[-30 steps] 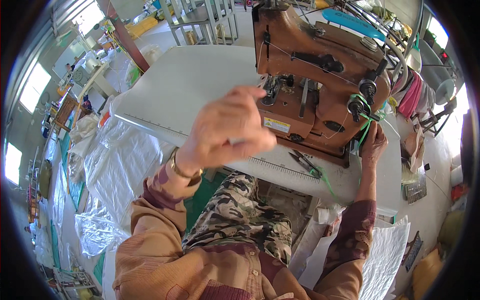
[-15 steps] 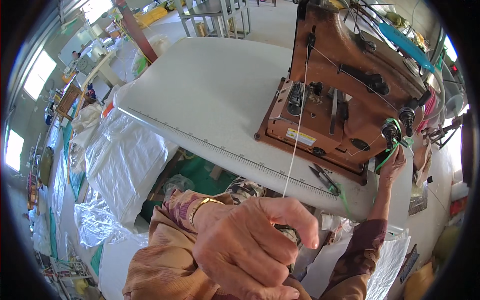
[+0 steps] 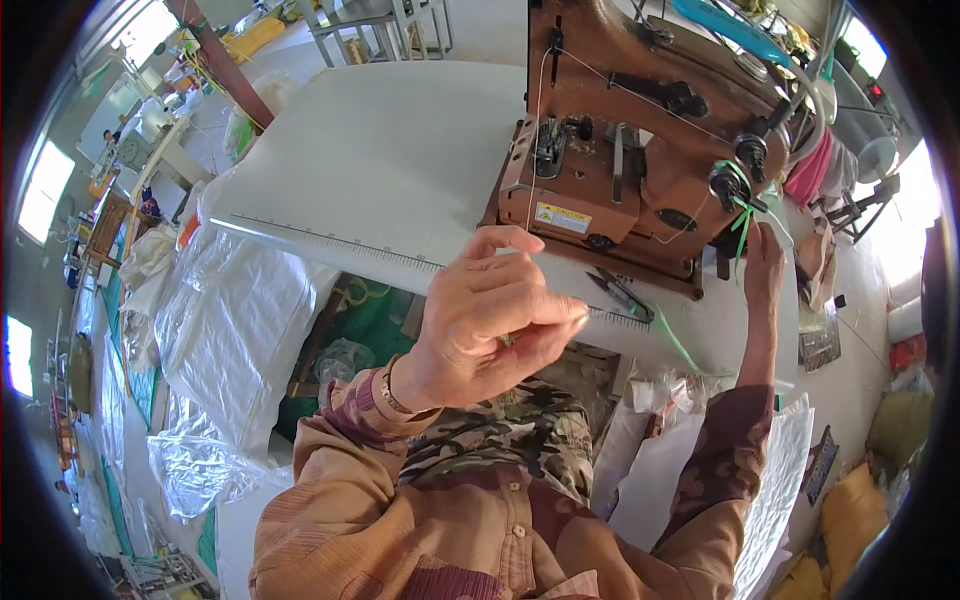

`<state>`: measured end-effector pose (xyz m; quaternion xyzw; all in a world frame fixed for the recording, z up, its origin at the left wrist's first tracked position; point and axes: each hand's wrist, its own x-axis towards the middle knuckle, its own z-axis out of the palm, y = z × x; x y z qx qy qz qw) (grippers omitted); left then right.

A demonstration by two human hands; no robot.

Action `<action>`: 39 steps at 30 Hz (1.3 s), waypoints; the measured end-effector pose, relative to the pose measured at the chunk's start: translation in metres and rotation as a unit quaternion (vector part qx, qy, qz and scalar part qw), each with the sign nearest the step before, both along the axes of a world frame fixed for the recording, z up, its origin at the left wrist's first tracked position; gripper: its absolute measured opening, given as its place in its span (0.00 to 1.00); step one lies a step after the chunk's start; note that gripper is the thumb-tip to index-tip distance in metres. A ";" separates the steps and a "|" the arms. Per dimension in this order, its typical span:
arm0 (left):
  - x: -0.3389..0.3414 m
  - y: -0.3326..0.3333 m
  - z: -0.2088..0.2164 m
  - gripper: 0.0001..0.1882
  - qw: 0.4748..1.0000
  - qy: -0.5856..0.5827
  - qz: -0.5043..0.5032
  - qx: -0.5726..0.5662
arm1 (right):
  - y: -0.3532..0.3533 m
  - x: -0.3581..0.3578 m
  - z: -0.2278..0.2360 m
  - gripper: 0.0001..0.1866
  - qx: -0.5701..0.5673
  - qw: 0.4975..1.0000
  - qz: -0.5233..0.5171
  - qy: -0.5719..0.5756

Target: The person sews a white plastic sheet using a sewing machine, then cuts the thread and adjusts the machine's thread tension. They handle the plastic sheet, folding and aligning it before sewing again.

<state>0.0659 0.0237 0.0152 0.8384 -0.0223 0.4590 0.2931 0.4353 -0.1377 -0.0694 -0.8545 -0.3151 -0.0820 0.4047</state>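
Observation:
A brown sewing machine [image 3: 640, 150] stands on the white table. White thread [image 3: 537, 150] runs from its upper guide down to my left hand [image 3: 495, 325], raised over the table's front edge. The fingers of that hand are curled closed on the thread, whose end is hidden. At the machine's right end, my right hand [image 3: 765, 265] is just below the black tension knobs [image 3: 735, 185], close to a green strip [image 3: 742, 225] tied there. Its fingers are bent together, and their tips are hard to see. Dark thread snips [image 3: 618, 290] lie between the machine and the table edge.
A ruler scale [image 3: 330, 240] runs along the front edge of the white table [image 3: 370, 140]. Clear plastic sheeting [image 3: 240, 340] hangs at the left. White sheets [image 3: 655, 485] are below the table at the right. A blue tool [image 3: 740, 35] hangs above the machine.
My left hand has risen away from me toward the table, and the thread now hangs closer to the machine. The right hand has dropped slightly from the knobs. The whole view has shifted.

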 end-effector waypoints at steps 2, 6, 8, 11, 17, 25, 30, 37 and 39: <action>-0.005 -0.006 0.004 0.11 1.000 -0.006 0.021 0.023 | -0.023 -0.033 0.008 0.13 0.135 0.986 -0.035 -0.093; -0.007 -0.015 -0.001 0.11 0.996 -0.032 0.053 0.067 | -0.037 -0.154 0.025 0.05 0.266 0.963 0.049 -0.012; -0.006 -0.020 -0.003 0.11 0.993 -0.033 0.069 0.085 | -0.025 -0.209 0.041 0.06 0.240 0.935 0.242 0.096; -0.007 -0.026 -0.004 0.11 0.992 -0.015 0.082 0.096 | -0.002 -0.249 0.051 0.10 0.333 0.834 0.366 0.245; -0.009 -0.031 0.002 0.11 0.989 0.007 0.096 0.115 | 0.021 -0.263 0.050 0.09 0.405 0.774 0.392 0.287; -0.005 -0.026 -0.005 0.10 0.997 0.013 0.070 0.042 | 0.028 -0.255 0.044 0.05 0.412 0.783 0.383 0.265; -0.001 -0.019 -0.009 0.10 0.995 -0.002 0.086 0.058 | 0.034 -0.249 0.039 0.03 0.400 0.792 0.369 0.275; 0.012 0.011 -0.020 0.08 0.952 -0.039 0.226 0.205 | 0.002 -0.167 0.021 0.02 0.398 0.903 0.141 -0.076; 0.023 0.029 -0.026 0.07 0.935 -0.034 0.248 0.251 | -0.020 -0.128 0.010 0.02 0.365 0.923 0.010 -0.120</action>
